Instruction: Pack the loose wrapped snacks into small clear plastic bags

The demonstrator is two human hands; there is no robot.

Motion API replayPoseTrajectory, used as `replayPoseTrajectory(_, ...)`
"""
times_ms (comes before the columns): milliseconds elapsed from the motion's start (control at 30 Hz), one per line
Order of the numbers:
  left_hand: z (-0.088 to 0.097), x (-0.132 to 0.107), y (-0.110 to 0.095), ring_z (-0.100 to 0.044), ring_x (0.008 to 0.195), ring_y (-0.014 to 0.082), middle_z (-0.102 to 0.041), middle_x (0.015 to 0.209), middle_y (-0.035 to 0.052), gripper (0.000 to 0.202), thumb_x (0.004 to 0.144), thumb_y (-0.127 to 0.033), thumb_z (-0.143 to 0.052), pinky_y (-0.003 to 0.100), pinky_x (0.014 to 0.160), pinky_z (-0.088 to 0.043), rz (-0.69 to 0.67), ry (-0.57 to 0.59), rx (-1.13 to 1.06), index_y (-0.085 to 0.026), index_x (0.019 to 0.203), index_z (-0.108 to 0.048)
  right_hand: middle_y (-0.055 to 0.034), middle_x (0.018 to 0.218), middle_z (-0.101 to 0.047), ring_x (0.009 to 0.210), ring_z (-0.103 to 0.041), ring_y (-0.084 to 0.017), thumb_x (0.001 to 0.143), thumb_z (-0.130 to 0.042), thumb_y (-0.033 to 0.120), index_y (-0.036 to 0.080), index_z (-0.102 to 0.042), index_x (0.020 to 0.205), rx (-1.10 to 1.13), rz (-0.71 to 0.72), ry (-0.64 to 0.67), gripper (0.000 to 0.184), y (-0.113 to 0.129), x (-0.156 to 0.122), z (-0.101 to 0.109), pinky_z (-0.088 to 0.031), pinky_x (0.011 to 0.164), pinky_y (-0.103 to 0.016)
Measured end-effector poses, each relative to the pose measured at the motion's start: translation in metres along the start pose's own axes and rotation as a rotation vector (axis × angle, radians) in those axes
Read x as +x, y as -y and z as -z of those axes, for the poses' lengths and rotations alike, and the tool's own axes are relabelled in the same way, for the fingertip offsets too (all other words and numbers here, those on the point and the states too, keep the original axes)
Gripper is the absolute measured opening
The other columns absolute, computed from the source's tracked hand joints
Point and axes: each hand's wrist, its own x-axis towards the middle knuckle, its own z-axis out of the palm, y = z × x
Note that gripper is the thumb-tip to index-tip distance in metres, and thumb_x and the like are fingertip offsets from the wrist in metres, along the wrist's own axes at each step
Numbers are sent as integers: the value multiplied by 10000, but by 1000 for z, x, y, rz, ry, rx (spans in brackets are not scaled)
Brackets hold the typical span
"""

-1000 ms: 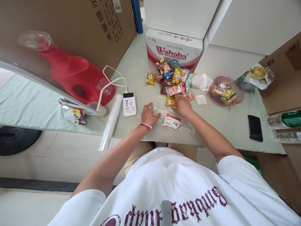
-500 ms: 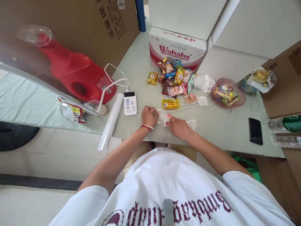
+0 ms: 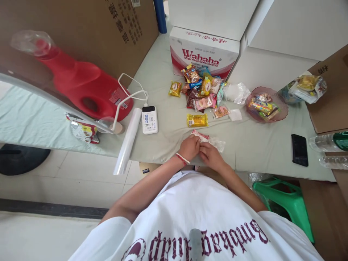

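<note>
My left hand (image 3: pixel 190 147), with red and white bracelets at the wrist, is closed at the near left side of a small pink-and-white snack packet (image 3: pixel 200 136). Thumb and fingers of my right hand (image 3: pixel 211 155) are pinched together and meet the left fingertips just below the packet. A crumpled clear plastic bag (image 3: pixel 218 144) spreads out to the right of the packet, partly under it. The fingers hide most of what lies between them. Beyond the hands lies a yellow snack packet (image 3: pixel 197 120).
A heap of wrapped snacks (image 3: pixel 203 88) sits before a Wahaba-style carton (image 3: pixel 202 54). To its right are crumpled clear bags (image 3: pixel 237 92) and a pink glass bowl (image 3: pixel 281 108) of snacks. On the left are a power bank (image 3: pixel 150 121), a film roll (image 3: pixel 127 141) and a red jug (image 3: pixel 81 81).
My left hand has moved right and slightly down to meet the right hand. My right hand has drawn back from the packet's top, and the packet now shows more fully beyond the fingers.
</note>
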Motion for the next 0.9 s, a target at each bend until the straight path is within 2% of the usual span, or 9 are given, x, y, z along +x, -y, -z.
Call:
replayPoseTrajectory(133,-12,-4,2,-611,967,257,-661,1095,106,335,1033,-234,-395,344,707,-427,-20,18,307,-273,1187,-689,-172,1302,-582,1206,-516,-328,941,-588,321,195,-672,1258,-276,-392,-377,351,-15,-19,27,-442,1059,-527)
replayPoseTrajectory(200,-13,-6,3,-584,1008,271,-653,1069,108,346,1045,-240,-380,364,733,-413,-52,-17,428,-295,1178,-694,-199,1347,-556,1237,-487,-369,874,-665,365,171,-687,1193,-368,-537,-354,374,-22,-23,40,-421,1062,-556)
replayPoseTrajectory(267,-13,-6,3,-553,1063,293,-649,1084,119,330,1042,-248,-398,402,789,-402,-80,-79,487,-295,1120,-715,-175,1237,-620,1132,-557,-331,880,-630,352,181,-695,1044,-322,-591,-263,247,-24,-20,50,-467,989,-487)
replayPoseTrajectory(367,-15,-7,0,-522,1117,329,-652,1141,136,289,1027,-271,-447,458,839,-385,-92,-137,495,-291,1066,-732,-61,883,-671,807,-608,-222,953,-529,356,211,-650,953,-144,-589,-207,189,-12,0,57,-485,783,-341)
replayPoseTrajectory(433,-18,-7,-1,-517,1143,342,-662,1150,147,289,1016,-246,-458,483,860,-385,-105,-141,465,-285,1104,-731,-9,767,-650,710,-589,-190,976,-519,368,221,-639,965,-53,-542,-179,190,3,23,55,-453,708,-293)
replayPoseTrajectory(533,-22,-7,5,-535,1152,351,-675,1145,170,318,973,-195,-493,520,919,-405,-117,-183,379,-219,1206,-708,-35,897,-700,828,-629,-189,992,-510,275,212,-668,991,-89,-426,-55,170,23,60,40,-451,760,-279)
replayPoseTrajectory(633,-19,-12,23,-585,1093,319,-690,1098,150,298,887,-169,-546,491,953,-466,-158,-222,196,-176,1124,-727,-97,1074,-691,937,-639,-211,1047,-424,236,184,-689,1103,-242,-393,108,276,33,78,20,-463,834,-306)
replayPoseTrajectory(767,-2,-33,58,-607,1126,271,-691,1132,106,284,900,-183,-507,450,1009,-505,-170,-372,-7,-204,1091,-715,-174,1204,-626,1052,-603,-281,1057,-471,432,116,-607,1301,-433,-327,137,422,39,68,2,-477,918,-383)
replayPoseTrajectory(900,12,-52,86,-593,1109,292,-680,1063,118,221,930,-221,-506,473,1010,-501,-111,-463,50,-194,982,-720,-196,1186,-608,1108,-553,-335,940,-673,504,87,-592,1275,-585,-272,122,541,41,58,-10,-478,963,-453)
